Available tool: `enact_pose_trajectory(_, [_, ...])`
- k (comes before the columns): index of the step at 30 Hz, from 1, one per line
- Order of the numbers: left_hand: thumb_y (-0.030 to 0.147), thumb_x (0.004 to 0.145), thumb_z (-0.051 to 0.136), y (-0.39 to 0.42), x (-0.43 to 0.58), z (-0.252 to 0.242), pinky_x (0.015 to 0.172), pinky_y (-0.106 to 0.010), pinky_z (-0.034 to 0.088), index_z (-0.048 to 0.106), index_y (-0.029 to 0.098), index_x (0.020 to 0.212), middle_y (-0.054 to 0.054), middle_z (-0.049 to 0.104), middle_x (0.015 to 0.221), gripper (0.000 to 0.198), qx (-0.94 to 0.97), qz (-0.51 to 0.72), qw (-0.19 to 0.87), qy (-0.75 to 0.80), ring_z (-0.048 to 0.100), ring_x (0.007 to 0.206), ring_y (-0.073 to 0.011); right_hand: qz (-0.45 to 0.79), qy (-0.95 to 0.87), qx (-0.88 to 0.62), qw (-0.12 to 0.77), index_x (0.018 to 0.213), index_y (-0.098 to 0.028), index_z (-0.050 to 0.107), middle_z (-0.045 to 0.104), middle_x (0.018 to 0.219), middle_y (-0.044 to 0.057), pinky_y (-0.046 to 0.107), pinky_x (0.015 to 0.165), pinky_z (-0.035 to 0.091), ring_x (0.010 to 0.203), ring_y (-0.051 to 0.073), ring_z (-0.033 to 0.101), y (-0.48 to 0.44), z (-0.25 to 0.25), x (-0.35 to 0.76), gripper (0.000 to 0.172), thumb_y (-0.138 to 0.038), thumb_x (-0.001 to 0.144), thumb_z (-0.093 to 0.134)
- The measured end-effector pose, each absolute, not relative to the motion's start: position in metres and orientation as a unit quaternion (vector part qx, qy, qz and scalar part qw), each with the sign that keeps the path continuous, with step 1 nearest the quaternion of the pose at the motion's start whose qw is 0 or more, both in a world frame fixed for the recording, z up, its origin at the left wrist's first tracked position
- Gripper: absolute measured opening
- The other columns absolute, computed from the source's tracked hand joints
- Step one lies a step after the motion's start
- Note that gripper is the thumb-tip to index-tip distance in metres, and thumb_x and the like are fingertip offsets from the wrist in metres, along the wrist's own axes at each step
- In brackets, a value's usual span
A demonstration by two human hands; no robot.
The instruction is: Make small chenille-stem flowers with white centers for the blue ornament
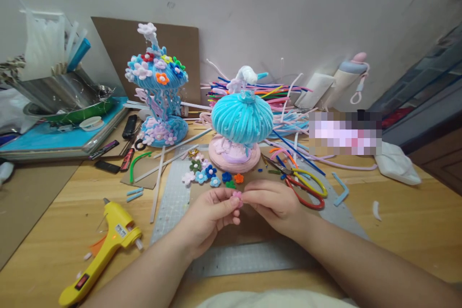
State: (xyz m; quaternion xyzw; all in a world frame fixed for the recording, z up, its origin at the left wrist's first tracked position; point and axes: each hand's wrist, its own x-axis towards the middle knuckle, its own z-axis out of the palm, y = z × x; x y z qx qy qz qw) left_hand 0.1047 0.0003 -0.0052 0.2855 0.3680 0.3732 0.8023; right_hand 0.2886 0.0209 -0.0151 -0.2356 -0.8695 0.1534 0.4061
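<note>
Between the fingertips of my left hand (216,211) and my right hand (276,204) is a small pink pipe-cleaner flower (237,198). Both hands pinch it low over the cutting mat (249,260). Just beyond them lie several loose fuzzy flowers, among them an orange flower (238,178), a green flower (231,184) and a light blue flower (201,176). Behind these stands a jellyfish-like piece with a turquoise pipe-cleaner dome (242,118) above a pink coiled base (234,156). Red and yellow handled scissors (306,187) rest right of my right hand.
A yellow glue gun (108,250) lies at the left. A flower-covered blue jellyfish figure (157,77) stands at the back left, near a metal pot (59,91). Bundled pipe cleaners (224,91) lie along the wall. White glue sticks (158,187) and a bent blue piece (341,190) are scattered about.
</note>
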Motion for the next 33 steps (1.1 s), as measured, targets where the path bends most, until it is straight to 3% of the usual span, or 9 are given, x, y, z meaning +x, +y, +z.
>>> enact_pose_trajectory(15, [0.027, 0.064, 0.076, 0.002, 0.110, -0.009, 0.056, -0.019, 0.049, 0.061, 0.010, 0.075, 0.000, 0.061, 0.063, 0.025, 0.322, 0.428, 0.745, 0.399, 0.056, 0.055, -0.0067, 0.145, -0.860, -0.333, 0.358, 0.087, -0.018, 0.057, 0.064, 0.077, 0.004, 0.027, 0.065, 0.046, 0.071, 0.015, 0.057, 0.013, -0.017, 0.279, 0.005, -0.017, 0.085, 0.052])
enact_pose_trajectory(20, [0.026, 0.064, 0.077, 0.003, 0.112, -0.015, 0.059, -0.020, 0.051, 0.061, 0.010, 0.075, -0.001, 0.063, 0.063, 0.025, 0.318, 0.432, 0.738, 0.410, 0.059, 0.058, -0.0081, 0.098, -0.878, -0.332, 0.331, 0.090, -0.017, 0.056, 0.065, 0.084, 0.006, 0.030, 0.068, 0.046, 0.076, 0.017, 0.058, 0.012, -0.018, 0.279, 0.008, -0.016, 0.087, 0.049])
enact_pose_trajectory(26, [0.025, 0.067, 0.074, 0.001, 0.111, -0.012, 0.060, -0.018, 0.051, 0.061, 0.010, 0.076, -0.001, 0.062, 0.064, 0.022, 0.285, 0.407, 0.778, 0.386, 0.058, 0.059, -0.0065, 0.090, -0.884, -0.289, 0.357, 0.100, -0.019, 0.054, 0.065, 0.091, 0.007, 0.030, 0.072, 0.048, 0.082, 0.017, 0.059, 0.012, -0.017, 0.282, 0.016, -0.012, 0.088, 0.046])
enact_pose_trajectory(33, [0.027, 0.061, 0.078, 0.002, 0.112, -0.015, 0.055, -0.018, 0.048, 0.060, 0.011, 0.067, 0.000, 0.063, 0.058, 0.025, 0.316, 0.441, 0.735, 0.408, 0.057, 0.053, -0.0074, 0.092, -0.878, -0.328, 0.337, 0.092, -0.018, 0.055, 0.064, 0.085, 0.006, 0.029, 0.069, 0.046, 0.077, 0.016, 0.058, 0.010, -0.018, 0.277, 0.009, -0.016, 0.087, 0.048])
